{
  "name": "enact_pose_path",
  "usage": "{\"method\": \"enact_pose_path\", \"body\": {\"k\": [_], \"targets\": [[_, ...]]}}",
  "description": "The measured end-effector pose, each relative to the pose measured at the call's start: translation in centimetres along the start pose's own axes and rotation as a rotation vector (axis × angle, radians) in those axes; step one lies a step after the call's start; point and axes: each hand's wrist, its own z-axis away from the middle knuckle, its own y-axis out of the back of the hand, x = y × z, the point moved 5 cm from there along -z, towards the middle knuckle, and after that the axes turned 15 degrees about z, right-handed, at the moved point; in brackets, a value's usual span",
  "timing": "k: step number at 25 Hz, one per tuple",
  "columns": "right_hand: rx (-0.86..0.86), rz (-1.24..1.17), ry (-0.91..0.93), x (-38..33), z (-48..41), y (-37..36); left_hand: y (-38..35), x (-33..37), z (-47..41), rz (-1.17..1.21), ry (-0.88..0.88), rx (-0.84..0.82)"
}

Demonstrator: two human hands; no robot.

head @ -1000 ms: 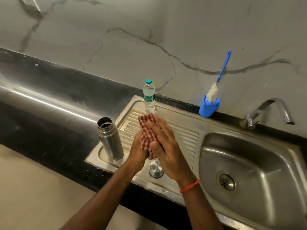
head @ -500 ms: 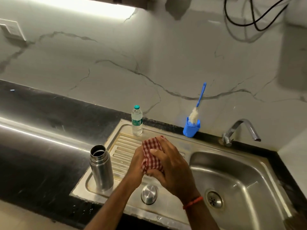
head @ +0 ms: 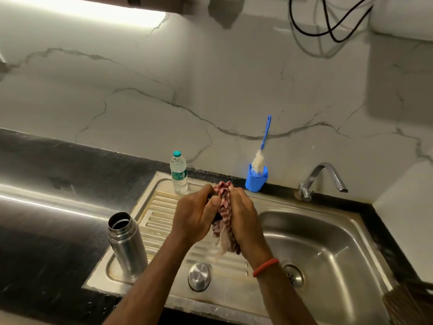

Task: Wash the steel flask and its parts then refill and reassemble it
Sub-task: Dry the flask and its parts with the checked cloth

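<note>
Both hands meet at frame ctr, above the ribbed steel drainboard [head: 161,219]. The left hand [head: 194,216] has its fingers curled round a small dark thing [head: 210,198]. Only slivers of it show btwn fingers and cloth, so can't tell what it is. Its thumb lies against the red-and-white checked cloth [head: 225,207]. The right hand [head: 244,219], w/ an orange-red band [head: 266,267] on the wrist, grips that cloth bunched in curled fingers and presses it toward the left hand. A frayed end hangs below both hands.

The cylindrical steel flask [head: 127,247] stands upright at the drainboard's left end, lower left of ctr, mouth open and uncapped, apart from the hands. The round steel cap [head: 199,275] sits on the drainboard at btm ctr, below the hands, touching neither.

A clear plastic water bottle [head: 179,172] w/ teal lid stands at the drainboard's far edge, just up-left of the hands. Right of it, by the wall, is a blue plastic holder [head: 256,178] w/ a blue-handled white bottle brush [head: 266,134] standing tilted in it. The steel sink basin [head: 328,242] fills lower right, w/ its drain [head: 294,275] and a curved steel tap [head: 323,177] above. Black stone counter [head: 46,172] at left, white veined marble wall [head: 210,90] behind, black cables [head: 328,24] upper right.
</note>
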Motion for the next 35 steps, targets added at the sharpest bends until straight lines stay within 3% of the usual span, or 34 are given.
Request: {"method": "enact_pose_path", "body": {"k": [2,4,6,8,9,11,13,14,16,18,20,22,25,26,27,28,30,31,35], "targets": [[0.065,0.077,0.078,-0.4,0.1,0.6,-0.3,-0.1,-0.6,-0.068,0.029,0.017],[0.275,0.397,0.365,-1.8,0.8,2.1,-1.4,-0.1,-0.7,-0.06,0.189,-0.001],[0.415,0.695,0.693,-2.0,1.0,3.0,-2.2,0.5,-1.1,0.239,0.483,-0.049],[0.403,0.827,0.924,-0.9,0.5,3.7,-2.8,1.5,-1.7,0.384,0.754,-0.199],[0.399,0.852,0.967,-0.1,0.3,4.1,-3.2,1.1,-2.1,0.29,0.744,-0.322],[0.382,0.783,0.901,0.8,0.1,4.7,-3.8,0.7,-2.3,0.074,0.595,-0.45],[0.407,0.594,0.699,0.5,0.4,5.3,-5.0,1.5,-2.6,-0.028,0.341,-0.308],[0.392,0.446,0.527,0.7,0.1,5.7,-5.3,2.3,-2.7,-0.073,0.198,-0.185],[0.18,0.027,0.114,1.8,-1.0,5.6,-5.4,3.8,-2.8,-0.223,-0.055,0.011],[0.013,-0.213,-0.167,3.2,-1.7,5.2,-5.8,3.8,-3.4,-0.33,-0.124,0.046],[0.109,-0.006,-0.068,3.5,-1.6,6.4,-6.9,2.9,-3.3,-0.298,-0.005,0.009],[0.35,0.383,0.302,2.7,-0.9,8.1,-8.7,2.4,-3.1,-0.163,0.134,-0.098],[0.456,0.759,0.717,4.3,-0.8,9.1,-10.2,1.7,-3.2,0.307,0.754,-0.242],[0.452,0.82,0.785,5.1,-0.9,9.3,-10.4,1.4,-3.1,0.333,0.822,-0.282],[0.449,0.831,0.796,5.7,-1.0,9.4,-10.7,1.2,-3.1,0.263,0.777,-0.326],[0.438,0.77,0.766,6.2,-1.2,9.6,-10.9,1.3,-3.0,0.077,0.599,-0.357],[0.4,0.491,0.555,5.9,-1.5,10.2,-11.3,2.1,-3.2,-0.233,0.048,-0.174],[0.347,0.318,0.383,5.7,-1.7,10.2,-11.5,2.2,-3.1,-0.291,-0.093,-0.101],[-0.093,-0.392,-0.308,7.1,-2.7,9.1,-11.7,1.8,-3.7,-0.215,-0.171,0.032]]}}
